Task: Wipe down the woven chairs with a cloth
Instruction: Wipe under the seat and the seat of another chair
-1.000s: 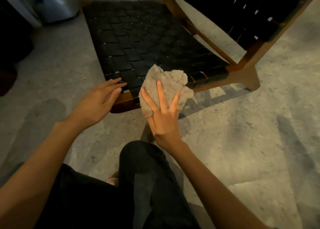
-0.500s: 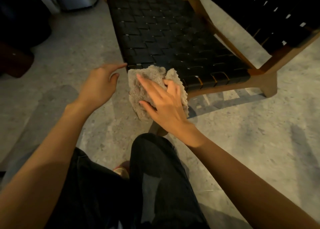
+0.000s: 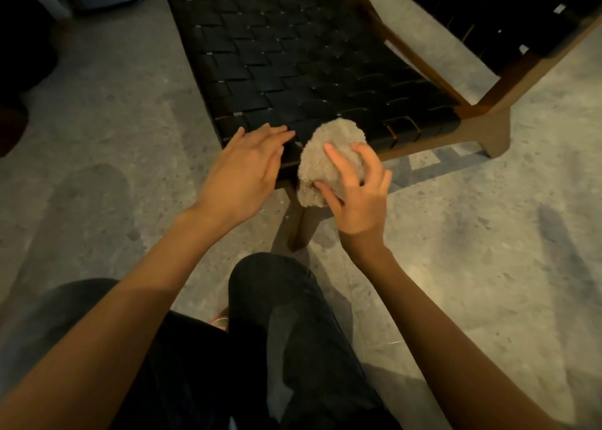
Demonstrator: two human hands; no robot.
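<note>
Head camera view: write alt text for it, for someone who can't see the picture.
A person's right hand grips a bunched beige cloth against the front edge of a black woven chair seat. The left hand rests beside it on the same edge, fingers straight. The wooden-framed chair stands on a speckled grey floor.

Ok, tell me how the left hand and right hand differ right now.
The left hand has straight fingers; the right hand has curled ones. The left hand holds nothing and lies flat over the seat; the right hand grips the cloth. Both are bare and at the seat's front edge.
</note>
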